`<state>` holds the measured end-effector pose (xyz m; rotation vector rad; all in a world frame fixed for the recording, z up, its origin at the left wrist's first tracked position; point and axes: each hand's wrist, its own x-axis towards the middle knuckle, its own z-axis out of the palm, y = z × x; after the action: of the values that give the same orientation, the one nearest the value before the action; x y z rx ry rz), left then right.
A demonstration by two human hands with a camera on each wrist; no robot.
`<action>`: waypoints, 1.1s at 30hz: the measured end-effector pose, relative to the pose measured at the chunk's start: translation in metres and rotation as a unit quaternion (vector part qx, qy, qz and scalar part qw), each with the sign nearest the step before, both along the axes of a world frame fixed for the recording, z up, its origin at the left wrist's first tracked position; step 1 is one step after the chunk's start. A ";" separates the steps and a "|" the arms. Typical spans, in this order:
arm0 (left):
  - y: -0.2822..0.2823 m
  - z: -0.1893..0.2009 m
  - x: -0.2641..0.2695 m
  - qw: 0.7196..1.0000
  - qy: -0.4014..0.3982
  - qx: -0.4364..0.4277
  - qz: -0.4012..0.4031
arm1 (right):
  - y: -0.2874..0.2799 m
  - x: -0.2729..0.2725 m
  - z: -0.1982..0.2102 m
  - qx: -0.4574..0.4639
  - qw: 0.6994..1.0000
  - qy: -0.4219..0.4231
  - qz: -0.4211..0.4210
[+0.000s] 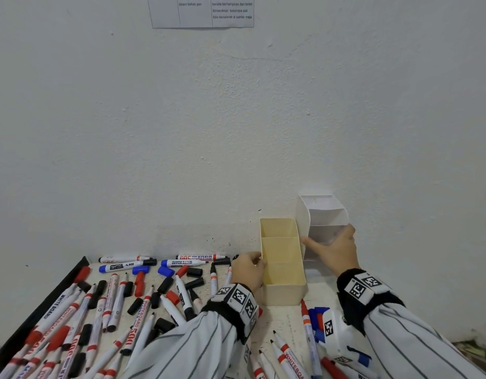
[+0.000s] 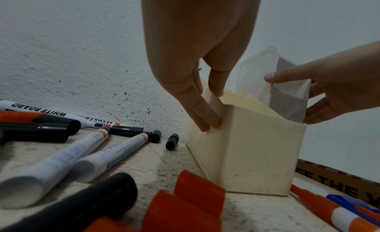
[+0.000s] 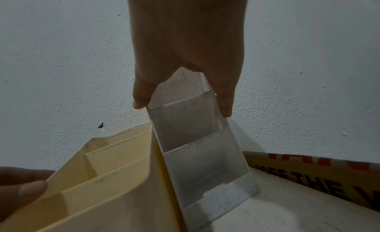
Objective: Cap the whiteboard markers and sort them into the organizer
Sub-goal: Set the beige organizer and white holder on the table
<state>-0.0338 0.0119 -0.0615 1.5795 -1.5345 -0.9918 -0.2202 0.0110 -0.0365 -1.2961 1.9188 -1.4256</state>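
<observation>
Loose markers point(image 1: 143, 305) and caps crowd the table near you; none sits in either organizer. Your left hand point(image 1: 248, 269) pinches the cream organizer point(image 1: 282, 269); your right hand point(image 1: 334, 248) grips the white organizer point(image 1: 322, 214). Set both flat, openings reachable.

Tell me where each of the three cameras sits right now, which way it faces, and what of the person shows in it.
Head: worn high, looks forward and down at the wall and table; shows both striped sleeves, the left hand on the cream organizer and the right hand on the white organizer.
Left wrist: looks along the left hand at the cream organizer; the right hand enters from the right.
Right wrist: looks along the right hand gripping the white organizer.
All three share both organizers.
</observation>
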 end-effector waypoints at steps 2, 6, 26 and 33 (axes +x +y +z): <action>0.001 0.002 0.002 0.999 0.038 0.014 0.011 | 0.000 0.000 -0.001 -0.001 1.000 -0.004 0.002; 0.002 0.005 0.002 0.999 0.052 0.015 0.002 | -0.002 -0.002 -0.003 -0.004 1.000 -0.011 0.009; 0.001 0.001 -0.004 0.999 -0.003 -0.033 -0.006 | -0.003 -0.001 -0.005 -0.015 1.000 -0.008 -0.008; 0.000 -0.001 -0.003 1.000 -0.003 -0.024 0.007 | -0.001 0.002 0.001 -0.014 1.000 -0.009 -0.012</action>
<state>-0.0371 0.0119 -0.0621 1.5579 -1.5380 -0.9368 -0.2178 0.0104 -0.0358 -1.2730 1.9163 -1.4752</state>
